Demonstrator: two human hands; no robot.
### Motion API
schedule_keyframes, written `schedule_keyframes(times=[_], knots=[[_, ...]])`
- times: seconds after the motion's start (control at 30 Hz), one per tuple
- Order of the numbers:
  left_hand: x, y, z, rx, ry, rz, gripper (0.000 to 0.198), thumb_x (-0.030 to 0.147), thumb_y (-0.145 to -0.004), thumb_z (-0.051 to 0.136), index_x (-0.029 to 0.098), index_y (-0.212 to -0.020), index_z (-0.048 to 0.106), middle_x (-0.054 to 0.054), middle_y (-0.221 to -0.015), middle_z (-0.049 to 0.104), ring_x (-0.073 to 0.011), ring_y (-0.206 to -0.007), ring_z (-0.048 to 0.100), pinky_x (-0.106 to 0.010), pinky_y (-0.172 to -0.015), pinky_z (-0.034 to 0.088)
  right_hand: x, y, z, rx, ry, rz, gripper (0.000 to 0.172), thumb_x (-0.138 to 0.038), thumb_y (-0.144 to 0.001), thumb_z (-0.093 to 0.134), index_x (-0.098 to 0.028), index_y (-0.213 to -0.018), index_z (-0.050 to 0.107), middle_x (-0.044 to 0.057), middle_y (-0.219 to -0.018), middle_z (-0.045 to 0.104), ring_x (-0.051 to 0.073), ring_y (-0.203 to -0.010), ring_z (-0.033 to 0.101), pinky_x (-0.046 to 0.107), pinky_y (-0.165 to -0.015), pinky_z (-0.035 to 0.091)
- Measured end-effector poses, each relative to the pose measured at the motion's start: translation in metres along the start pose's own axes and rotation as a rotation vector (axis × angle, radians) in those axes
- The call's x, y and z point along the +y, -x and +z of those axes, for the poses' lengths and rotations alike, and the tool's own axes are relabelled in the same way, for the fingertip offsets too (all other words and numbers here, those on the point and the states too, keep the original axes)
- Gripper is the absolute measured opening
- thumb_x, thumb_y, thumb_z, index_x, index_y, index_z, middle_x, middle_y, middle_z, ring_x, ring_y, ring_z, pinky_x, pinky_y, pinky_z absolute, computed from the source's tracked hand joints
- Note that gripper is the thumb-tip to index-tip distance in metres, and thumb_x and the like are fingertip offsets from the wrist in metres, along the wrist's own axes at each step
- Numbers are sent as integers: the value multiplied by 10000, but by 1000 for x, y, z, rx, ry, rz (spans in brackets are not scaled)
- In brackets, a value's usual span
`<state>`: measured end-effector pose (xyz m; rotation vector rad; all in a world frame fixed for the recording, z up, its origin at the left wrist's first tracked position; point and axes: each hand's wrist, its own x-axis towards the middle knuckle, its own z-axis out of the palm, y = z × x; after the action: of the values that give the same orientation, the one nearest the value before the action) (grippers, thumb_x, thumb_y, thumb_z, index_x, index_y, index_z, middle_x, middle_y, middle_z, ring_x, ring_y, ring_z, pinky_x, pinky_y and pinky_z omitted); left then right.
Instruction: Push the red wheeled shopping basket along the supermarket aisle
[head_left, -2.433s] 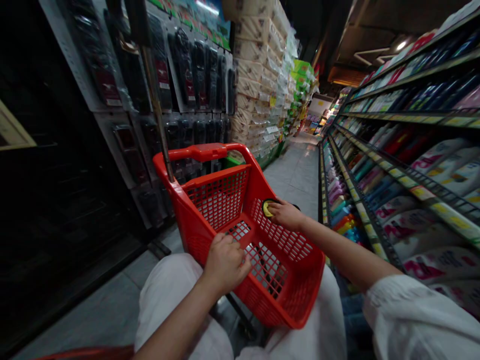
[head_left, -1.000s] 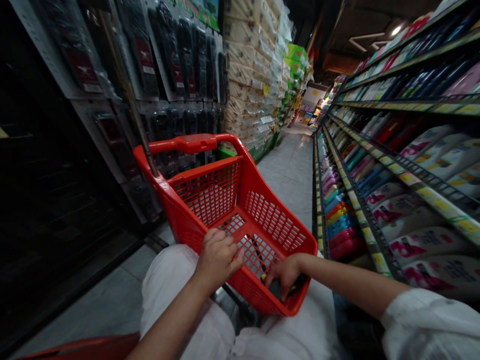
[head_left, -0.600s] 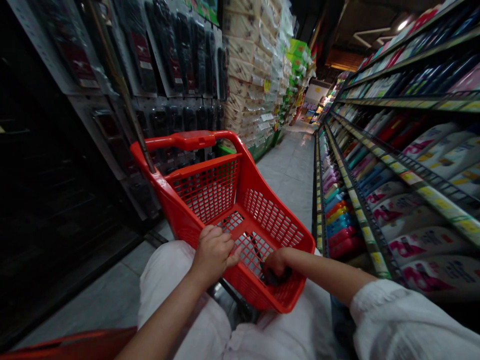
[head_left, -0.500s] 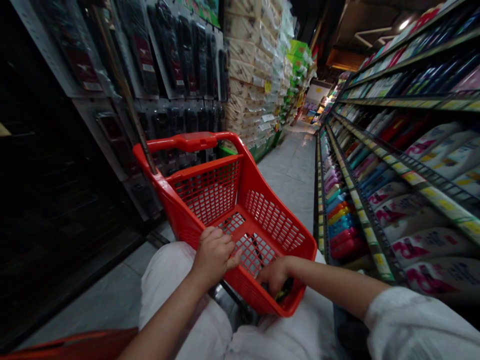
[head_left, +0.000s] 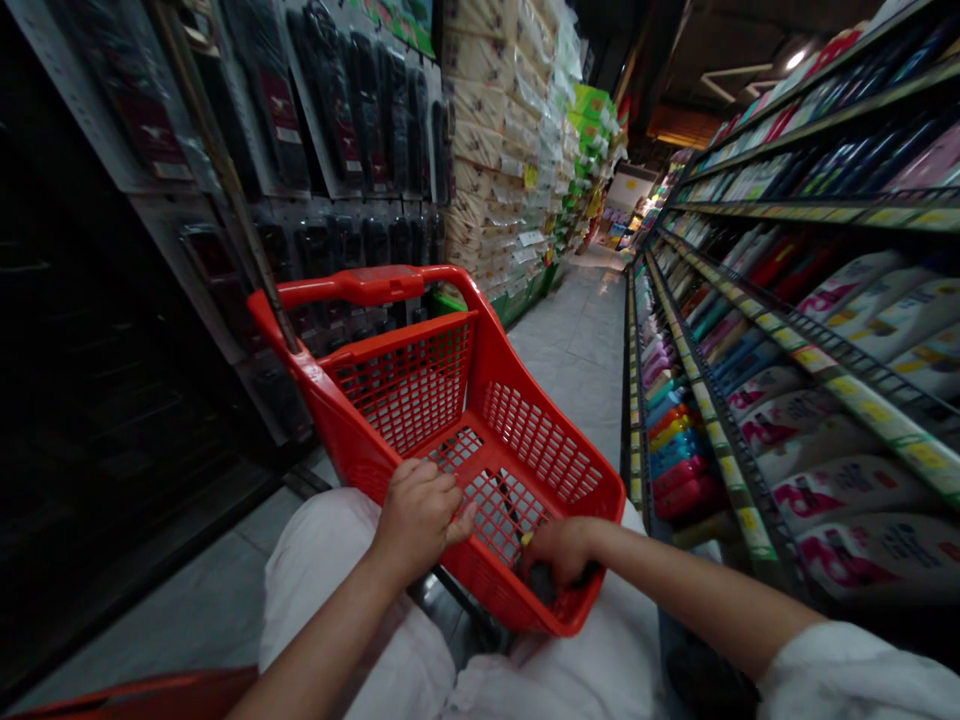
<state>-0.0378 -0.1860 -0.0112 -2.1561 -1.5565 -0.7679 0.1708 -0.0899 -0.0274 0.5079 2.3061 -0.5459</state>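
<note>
A red plastic shopping cart [head_left: 517,385] with latticed sides stands tilted in view, right in front of my knees. My left hand [head_left: 420,515] is closed over the cart's near left rim, thumb toward the inside. Down in the near right corner of the basket is my right hand [head_left: 559,550], its fingers curled round a dark item [head_left: 541,582] with a small yellow part. My palm and fingers hide most of that item, so its kind does not show.
Shelves of bottles [head_left: 847,490] line the right side. On the left hang dark packaged goods [head_left: 352,110], beside stacked beige packs [head_left: 487,150]. A grey tiled aisle floor [head_left: 577,330] runs ahead. Another red edge [head_left: 150,692] shows at the lower left.
The yellow part now shows by my right fingertips, and the dark item has turned or lifted slightly in the basket corner. My left hand keeps its hold. The view has shifted slightly.
</note>
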Motion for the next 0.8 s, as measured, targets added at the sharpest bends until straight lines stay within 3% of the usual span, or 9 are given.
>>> schedule_keyframes(times=[0.1, 0.17, 0.27, 0.37, 0.43, 0.6, 0.67, 0.8], knots=[[-2, 2, 1, -4, -2, 0, 330, 302, -845, 497, 190, -543, 570, -12, -579, 575, -168, -642, 435, -353, -694, 282, -19, 4, 9, -17, -16, -146, 484, -207, -675, 688, -222, -1156, 642, 28, -1027, 703, 181, -900, 652, 228, -720, 479], [-2, 2, 1, -9, 2, -6, 330, 298, -845, 496, 190, -543, 571, -13, -582, 578, -166, -639, 437, -354, -696, 287, -18, 15, 10, 20, -15, -100, 440, -215, -699, 668, -236, -1138, 646, 24, -1008, 708, 185, -888, 659, 230, -697, 477], [1, 2, 0, -21, 15, -28, 342, 289, -852, 481, 188, -540, 576, -15, -582, 587, -164, -639, 453, -362, -715, 303, -6, 31, 1, 75, 101, 126, 360, -179, -705, 653, -241, -1059, 682, 42, -944, 720, 218, -869, 675, 254, -672, 487], [6, 0, -4, -94, 34, -90, 318, 248, -838, 475, 184, -549, 593, -21, -598, 611, -167, -661, 496, -378, -748, 325, 9, 38, -15, 244, 316, 509, 270, -81, -774, 545, -163, -968, 712, 133, -965, 709, 274, -910, 666, 321, -696, 502], [10, -5, -10, -186, 29, -157, 293, 226, -817, 476, 180, -564, 616, -32, -620, 635, -184, -695, 538, -396, -770, 347, 18, 41, -24, 383, 394, 612, 272, -67, -828, 474, -149, -918, 717, 152, -954, 699, 282, -918, 652, 344, -702, 502], [16, -33, -25, -522, -39, -211, 303, 255, -801, 465, 122, -696, 716, -133, -735, 706, -286, -798, 632, -456, -772, 430, 44, 43, -32, 758, 536, 333, 223, -210, -907, 486, -240, -1014, 680, 107, -1237, 593, 267, -1207, 484, 388, -896, 439], [16, -47, -26, -648, -53, -246, 404, 297, -853, 398, 90, -780, 737, -181, -799, 715, -316, -810, 659, -454, -723, 470, 57, 42, -26, 792, 566, 293, 203, -199, -896, 514, -245, -1005, 680, 80, -1332, 538, 258, -1292, 404, 428, -1000, 370], [16, -62, -23, -726, -51, -231, 513, 398, -903, 325, 106, -872, 746, -185, -881, 725, -317, -880, 681, -429, -739, 517, 75, 32, -17, 830, 588, 289, 199, -197, -883, 540, -243, -1017, 678, 73, -1371, 508, 261, -1327, 367, 475, -1089, 268]])
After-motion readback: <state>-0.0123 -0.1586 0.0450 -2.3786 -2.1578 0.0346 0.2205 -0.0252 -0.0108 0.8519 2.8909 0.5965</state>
